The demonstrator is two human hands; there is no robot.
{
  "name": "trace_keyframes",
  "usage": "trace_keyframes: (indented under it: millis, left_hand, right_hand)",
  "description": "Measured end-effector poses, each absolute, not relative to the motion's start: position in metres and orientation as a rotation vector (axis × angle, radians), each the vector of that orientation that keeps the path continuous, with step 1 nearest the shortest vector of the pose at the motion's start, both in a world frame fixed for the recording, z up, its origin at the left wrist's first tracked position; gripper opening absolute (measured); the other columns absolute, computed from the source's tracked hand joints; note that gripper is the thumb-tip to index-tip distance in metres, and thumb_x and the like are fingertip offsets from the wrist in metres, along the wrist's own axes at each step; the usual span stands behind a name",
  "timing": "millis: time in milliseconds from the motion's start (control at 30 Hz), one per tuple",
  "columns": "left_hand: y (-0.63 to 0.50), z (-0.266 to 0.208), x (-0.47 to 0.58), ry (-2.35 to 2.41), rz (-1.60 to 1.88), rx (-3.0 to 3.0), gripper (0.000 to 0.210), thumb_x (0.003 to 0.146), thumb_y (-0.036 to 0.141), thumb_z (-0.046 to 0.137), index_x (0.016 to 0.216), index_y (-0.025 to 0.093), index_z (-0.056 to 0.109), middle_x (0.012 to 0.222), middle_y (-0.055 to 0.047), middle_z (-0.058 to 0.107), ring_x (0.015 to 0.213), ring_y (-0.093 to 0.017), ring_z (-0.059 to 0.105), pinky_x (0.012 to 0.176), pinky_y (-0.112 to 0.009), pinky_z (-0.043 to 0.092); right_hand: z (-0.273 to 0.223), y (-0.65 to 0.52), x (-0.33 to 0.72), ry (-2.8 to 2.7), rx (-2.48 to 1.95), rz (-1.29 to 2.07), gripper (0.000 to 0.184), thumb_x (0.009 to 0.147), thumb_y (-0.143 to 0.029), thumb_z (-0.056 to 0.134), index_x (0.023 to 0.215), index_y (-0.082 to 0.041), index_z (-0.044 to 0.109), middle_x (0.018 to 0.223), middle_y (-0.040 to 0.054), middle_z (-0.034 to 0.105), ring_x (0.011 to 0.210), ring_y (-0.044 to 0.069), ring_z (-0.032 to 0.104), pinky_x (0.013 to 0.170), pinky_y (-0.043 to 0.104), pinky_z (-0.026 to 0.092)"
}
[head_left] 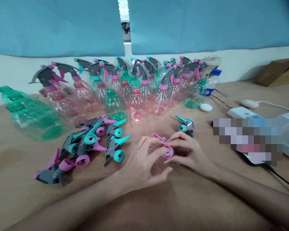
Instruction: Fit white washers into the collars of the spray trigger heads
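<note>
With thumb spread, the left hand touches the spray top, likely light and hard; the right hand pinches its pink ring, a good grip.

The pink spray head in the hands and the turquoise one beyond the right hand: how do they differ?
The pink spray head has a pink collar and trigger; the turquoise spray head has turquoise ones. The right hand holds the pink one; the turquoise one lies on the table. Fingers hide much of the pink one; the turquoise one shows its grey body. Both show their collar openings.
</note>
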State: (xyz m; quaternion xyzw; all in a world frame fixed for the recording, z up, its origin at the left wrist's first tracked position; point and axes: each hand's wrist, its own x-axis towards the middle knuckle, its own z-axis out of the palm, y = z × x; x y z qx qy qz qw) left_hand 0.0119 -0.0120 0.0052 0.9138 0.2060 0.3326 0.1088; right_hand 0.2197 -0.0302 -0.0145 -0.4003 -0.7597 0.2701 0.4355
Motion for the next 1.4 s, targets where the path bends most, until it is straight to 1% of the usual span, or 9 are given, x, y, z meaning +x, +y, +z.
trace_keyframes:
  millis: [133,200,400,600,733,833,1067,1200,1400]
  left_hand:
    - [-0.0112,0.0058,0.0122,0.558,0.938,2.680,0.028,0.081,0.028,0.062,0.107,0.019,0.058,0.114,-0.010,0.052,0.106,-0.024,0.050,0.090,-0.041,0.043]
    - [-0.0109,0.0057,0.0132,0.592,0.955,2.671,0.026,0.080,0.028,0.063,0.105,0.020,0.059,0.113,-0.010,0.052,0.105,-0.024,0.049,0.088,-0.041,0.044]
    - [-0.0103,0.0050,0.0154,0.810,1.013,2.610,0.029,0.080,0.030,0.063,0.108,0.022,0.060,0.110,-0.009,0.051,0.100,-0.024,0.049,0.082,-0.040,0.047]
    - [-0.0114,0.0068,0.0142,0.544,0.988,2.685,0.023,0.081,0.028,0.063,0.102,0.018,0.061,0.109,-0.010,0.053,0.103,-0.024,0.050,0.086,-0.039,0.046]
    - [-0.0108,0.0058,0.0144,0.730,1.016,2.645,0.024,0.080,0.029,0.062,0.103,0.021,0.062,0.109,-0.009,0.052,0.099,-0.023,0.050,0.081,-0.038,0.048]
    - [-0.0102,0.0045,0.0149,0.792,1.050,2.623,0.025,0.080,0.030,0.063,0.103,0.022,0.062,0.108,-0.009,0.052,0.098,-0.023,0.050,0.080,-0.039,0.048]
    - [-0.0102,0.0051,0.0159,0.753,1.015,2.596,0.029,0.079,0.028,0.065,0.107,0.019,0.061,0.108,-0.010,0.051,0.099,-0.023,0.050,0.081,-0.037,0.049]
    - [-0.0114,0.0059,0.0143,0.675,0.975,2.600,0.031,0.081,0.029,0.063,0.109,0.019,0.059,0.110,-0.010,0.050,0.101,-0.023,0.050,0.082,-0.037,0.049]
    - [-0.0151,0.0057,0.0136,0.553,0.971,2.633,0.020,0.081,0.028,0.063,0.097,0.017,0.061,0.110,-0.010,0.052,0.105,-0.024,0.049,0.090,-0.040,0.046]
  right_hand:
    - [-0.0135,-0.0309,0.2186,-1.886,-0.976,0.696,0.024,0.075,-0.031,0.073,0.098,-0.024,0.067,0.099,0.0045,0.055,0.086,0.017,0.062,0.072,0.032,0.057]
    - [-0.0137,-0.0309,0.2185,-1.876,-0.973,0.725,0.023,0.077,-0.030,0.071,0.099,-0.025,0.066,0.100,0.0045,0.054,0.086,0.017,0.062,0.072,0.032,0.057]
    - [-0.0156,-0.0301,0.2197,-1.835,-1.018,0.777,0.023,0.079,-0.030,0.070,0.100,-0.025,0.064,0.099,0.0036,0.052,0.077,0.014,0.061,0.067,0.030,0.057]
    - [-0.0140,-0.0312,0.2184,-1.873,-0.987,0.761,0.021,0.077,-0.031,0.071,0.096,-0.023,0.065,0.101,0.0047,0.053,0.085,0.017,0.061,0.072,0.032,0.056]
    - [-0.0152,-0.0292,0.2202,-1.842,-1.021,0.756,0.022,0.077,-0.029,0.071,0.097,-0.024,0.064,0.100,0.0047,0.053,0.082,0.016,0.061,0.070,0.032,0.056]
    - [-0.0168,-0.0275,0.2217,-1.835,-1.030,0.741,0.022,0.077,-0.029,0.071,0.097,-0.024,0.064,0.098,0.0046,0.054,0.085,0.017,0.060,0.069,0.031,0.055]
    - [-0.0175,-0.0271,0.2221,-1.868,-1.024,0.734,0.020,0.077,-0.029,0.071,0.095,-0.023,0.063,0.099,0.0043,0.053,0.083,0.016,0.060,0.069,0.031,0.053]
    - [-0.0159,-0.0277,0.2214,-1.887,-1.022,0.701,0.022,0.075,-0.030,0.073,0.093,-0.023,0.063,0.099,0.0042,0.055,0.086,0.017,0.060,0.071,0.032,0.053]
    - [-0.0116,-0.0301,0.2187,-1.986,-0.986,0.641,0.020,0.077,-0.030,0.071,0.095,-0.023,0.065,0.098,0.0047,0.057,0.089,0.018,0.060,0.077,0.033,0.052]
